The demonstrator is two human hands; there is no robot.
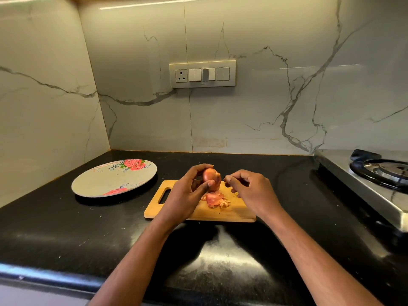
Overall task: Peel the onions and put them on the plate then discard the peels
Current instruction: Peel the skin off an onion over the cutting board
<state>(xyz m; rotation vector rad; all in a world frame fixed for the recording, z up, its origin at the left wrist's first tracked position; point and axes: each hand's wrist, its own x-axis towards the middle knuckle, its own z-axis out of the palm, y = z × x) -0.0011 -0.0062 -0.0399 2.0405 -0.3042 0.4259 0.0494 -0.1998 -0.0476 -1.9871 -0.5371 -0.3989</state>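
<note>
My left hand [191, 191] grips a reddish onion [211, 176] above the wooden cutting board [234, 212], thumb across its front. My right hand [249, 188] is just to the right of the onion, fingers curled and fingertips pinched near its right side; whether a bit of skin is between them I cannot tell. A small heap of pink and tan peels [215, 199] lies on the board under the onion. The round grey plate with pink roses [113, 178] sits to the left of the board with nothing on it.
The black countertop [66, 228] runs to a marble wall at the back and left. A steel gas stove with a burner [384, 173] stands at the right. A switch panel [202, 74] is on the back wall.
</note>
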